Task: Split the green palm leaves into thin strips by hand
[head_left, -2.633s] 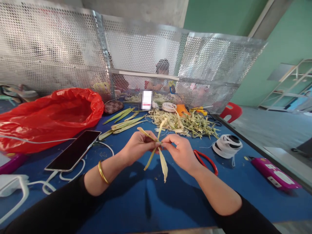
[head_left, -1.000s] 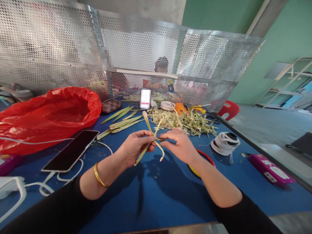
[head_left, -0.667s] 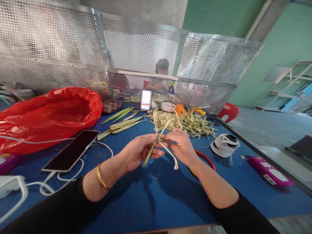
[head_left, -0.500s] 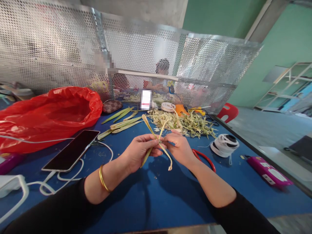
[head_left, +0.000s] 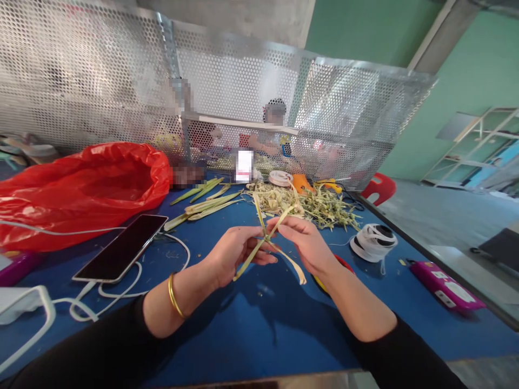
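Pale green-yellow leaf strips (head_left: 267, 238) cross in an X, with a small knot where they meet, above the blue table (head_left: 243, 335). My left hand (head_left: 233, 254) is closed on them, thumb and fingers pinching beside the knot. From the other side my right hand (head_left: 306, 240) pinches the strip that points up and right. One curled, dry end hangs down between the hands. Behind lie uncut leaves (head_left: 213, 205), a heap of pale shreds (head_left: 271, 201) and a heap of small green knotted pieces (head_left: 330, 209).
A red plastic bag (head_left: 85, 189) and a cabled phone (head_left: 121, 248) lie at left. On the right are a roll of white cord (head_left: 373, 243) and a purple packet (head_left: 446, 285). A red-and-yellow handle (head_left: 344, 263) shows under my right forearm. Perforated metal sheeting (head_left: 239, 70) stands behind; a person (head_left: 263, 141) sits beyond.
The crossed strips have turned and spread wider, their curled end shifting right. My right hand has moved slightly right, opening a gap from the left hand.
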The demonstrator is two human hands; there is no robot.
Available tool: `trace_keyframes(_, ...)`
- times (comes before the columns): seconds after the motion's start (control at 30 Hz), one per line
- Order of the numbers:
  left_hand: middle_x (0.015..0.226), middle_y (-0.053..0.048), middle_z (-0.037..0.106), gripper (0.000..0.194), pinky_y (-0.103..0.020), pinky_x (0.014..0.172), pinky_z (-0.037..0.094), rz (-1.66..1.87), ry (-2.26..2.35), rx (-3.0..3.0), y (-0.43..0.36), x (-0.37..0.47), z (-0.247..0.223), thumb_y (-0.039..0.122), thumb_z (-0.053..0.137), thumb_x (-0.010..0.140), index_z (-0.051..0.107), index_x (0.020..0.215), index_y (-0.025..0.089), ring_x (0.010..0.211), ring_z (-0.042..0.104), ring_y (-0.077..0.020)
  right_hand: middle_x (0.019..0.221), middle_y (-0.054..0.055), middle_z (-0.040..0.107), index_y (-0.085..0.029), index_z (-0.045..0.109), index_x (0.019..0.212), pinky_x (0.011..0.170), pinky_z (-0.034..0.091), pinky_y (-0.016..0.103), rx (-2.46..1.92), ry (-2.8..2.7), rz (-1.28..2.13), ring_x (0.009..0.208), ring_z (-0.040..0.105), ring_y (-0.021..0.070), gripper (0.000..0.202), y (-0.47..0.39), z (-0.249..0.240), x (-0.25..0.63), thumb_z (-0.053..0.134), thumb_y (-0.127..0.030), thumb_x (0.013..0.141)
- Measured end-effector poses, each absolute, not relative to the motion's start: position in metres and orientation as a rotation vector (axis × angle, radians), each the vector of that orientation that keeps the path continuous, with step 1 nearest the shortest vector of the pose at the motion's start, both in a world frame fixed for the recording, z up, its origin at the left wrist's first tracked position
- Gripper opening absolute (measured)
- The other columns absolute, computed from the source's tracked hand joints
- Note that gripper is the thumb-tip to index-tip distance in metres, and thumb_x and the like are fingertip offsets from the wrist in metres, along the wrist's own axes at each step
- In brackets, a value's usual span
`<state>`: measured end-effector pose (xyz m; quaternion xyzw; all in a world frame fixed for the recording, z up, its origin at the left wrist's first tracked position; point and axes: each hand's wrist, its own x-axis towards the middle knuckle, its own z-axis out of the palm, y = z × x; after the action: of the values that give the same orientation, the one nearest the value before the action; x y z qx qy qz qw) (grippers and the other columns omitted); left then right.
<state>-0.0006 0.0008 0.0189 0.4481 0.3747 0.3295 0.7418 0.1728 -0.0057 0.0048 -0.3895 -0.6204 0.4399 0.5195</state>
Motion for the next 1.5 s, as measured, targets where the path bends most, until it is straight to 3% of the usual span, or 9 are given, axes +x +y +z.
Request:
trace_keyframes(0.27,0.069,-0.008,0.071,0.017,-0.022,0.057,0.052,0.714,0.913,1.132,-0.003,0.007,0.008,0.023,0.069,0.069,0.068,0.080,0.011,0.056,0.067,-0.0149,0.072,0.002,0.065,-0.018,0.067,0.065,0.071,0.046,0.029,-1.066,-1.494,0.743,0.071,0.060,0.0159,0.014,-0.010,-0.005,0.163,0.059,-0.022,0.077)
trace_keyframes(0.53,0.066,-0.007,0.071,0.016,-0.022,0.056,0.052,0.678,0.935,1.154,-0.003,0.007,0.005,0.022,0.067,0.069,0.069,0.081,0.011,0.057,0.068,-0.0152,0.069,0.002,0.066,-0.018,0.064,0.064,0.070,0.046,0.030,-1.222,-1.469,0.678,0.069,0.061,0.0172,0.018,-0.006,-0.010,0.164,0.057,-0.028,0.078)
trace_keyframes(0.63,0.065,-0.006,0.070,0.015,-0.021,0.055,0.051,0.709,0.956,1.173,-0.002,0.008,0.001,0.022,0.067,0.070,0.068,0.081,0.012,0.056,0.067,-0.0146,0.087,0.006,0.068,-0.018,0.066,0.086,0.078,0.047,0.035,-1.295,-1.485,0.427,0.083,0.062,0.0210,0.018,-0.002,-0.004,0.173,0.056,-0.031,0.080)
trace_keyframes(0.73,0.065,-0.005,0.070,0.015,-0.022,0.055,0.052,0.741,1.005,1.198,-0.002,0.009,0.000,0.024,0.067,0.070,0.068,0.080,0.013,0.054,0.067,-0.0141,0.119,0.012,0.057,-0.019,0.053,0.121,0.091,0.041,0.041,-1.267,-1.535,-0.122,0.107,0.054,0.0247,0.042,-0.007,0.005,0.175,0.058,-0.032,0.081)
trace_keyframes(0.8,0.066,-0.005,0.070,0.014,-0.023,0.056,0.052,0.744,1.033,1.238,-0.002,0.009,0.001,0.025,0.064,0.072,0.068,0.078,0.013,0.055,0.067,-0.0147,0.119,0.009,0.058,-0.023,0.057,0.115,0.100,0.033,0.042,-1.177,-1.734,-0.305,0.112,0.052,0.0238,0.034,-0.013,0.009,0.171,0.059,-0.031,0.082)
trace_keyframes(0.9,0.066,-0.005,0.071,0.014,-0.024,0.057,0.052,0.712,1.032,1.332,-0.005,0.010,0.003,0.023,0.058,0.074,0.068,0.071,0.013,0.057,0.068,-0.0159,0.090,0.000,0.068,-0.024,0.065,0.084,0.104,0.026,0.041,-1.083,-1.988,-0.232,0.096,0.060,0.0179,0.005,-0.020,0.009,0.161,0.059,-0.025,0.083)
trace_keyframes(0.97,0.066,-0.004,0.071,0.014,-0.023,0.057,0.052,0.694,1.010,1.390,-0.008,0.010,0.004,0.020,0.055,0.072,0.068,0.070,0.013,0.058,0.068,-0.0160,0.079,-0.002,0.067,-0.022,0.061,0.072,0.104,0.024,0.041,-1.088,-1.993,-0.138,0.085,0.062,0.0152,0.012,-0.022,0.007,0.156,0.058,-0.020,0.084)
trace_keyframes(1.37,0.052,0.001,0.064,0.021,-0.022,0.054,0.048,0.666,0.886,1.547,-0.014,0.009,0.004,0.012,0.048,0.065,0.064,0.052,0.016,0.050,0.062,-0.0130,0.084,0.004,0.062,-0.021,0.054,0.077,0.100,0.033,0.042,-0.964,-1.966,-0.136,0.092,0.057,0.0178,0.016,-0.029,-0.003,0.149,0.044,-0.010,0.084)
trace_keyframes(1.5,0.059,0.001,0.067,0.015,-0.025,0.058,0.051,0.744,0.962,1.442,-0.010,0.011,0.000,0.017,0.053,0.067,0.068,0.065,0.017,0.056,0.065,-0.0158,0.083,0.001,0.064,-0.021,0.058,0.078,0.104,0.027,0.040,-1.059,-2.021,-0.134,0.085,0.058,0.0151,0.015,-0.021,0.002,0.155,0.048,-0.015,0.087)
